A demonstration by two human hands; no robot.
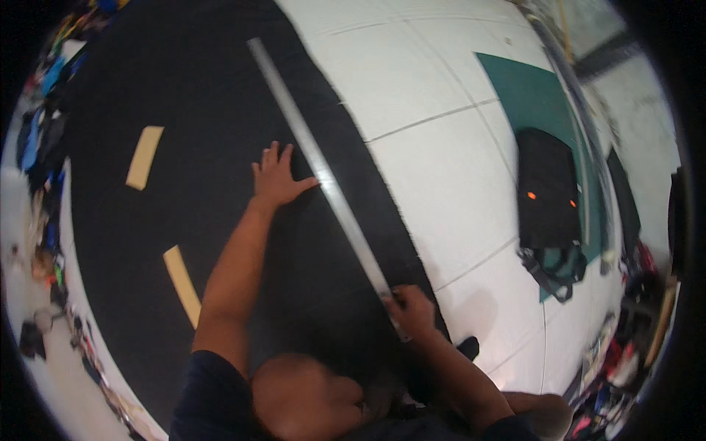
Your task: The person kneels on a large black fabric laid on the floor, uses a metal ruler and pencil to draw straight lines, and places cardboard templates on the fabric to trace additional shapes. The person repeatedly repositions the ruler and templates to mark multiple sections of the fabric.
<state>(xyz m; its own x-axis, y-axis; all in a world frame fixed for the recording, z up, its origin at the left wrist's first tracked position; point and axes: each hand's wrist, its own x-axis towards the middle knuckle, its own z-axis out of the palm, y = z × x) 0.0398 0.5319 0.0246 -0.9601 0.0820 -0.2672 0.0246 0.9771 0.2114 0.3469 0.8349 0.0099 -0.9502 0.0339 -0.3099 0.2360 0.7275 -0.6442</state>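
Note:
A long silver metal ruler (pixel 342 209) lies slantwise across a large sheet of black fabric (pixel 191 88). My left hand (pixel 276 180) is spread flat on the cloth left of the ruler, its thumb reaching the ruler's edge around the middle. Close to the ruler's near end, my right hand (pixel 413 312) is closed, its curled fingers against the ruler. A small dark spot shows at those fingers, but what they hold is hidden. Two tan strip-shaped pieces, an upper one (pixel 145 157) and a lower one (pixel 182 285), rest on the fabric to the left.
The fabric's right edge runs beside white floor tiles (pixel 434 169). Farther right, a black bag (pixel 548 191) with orange marks lies over a green mat (pixel 526 92). Piles of mixed items line the left rim and the lower right (pixel 614 367). My bent knee (pixel 301 393) is at the bottom.

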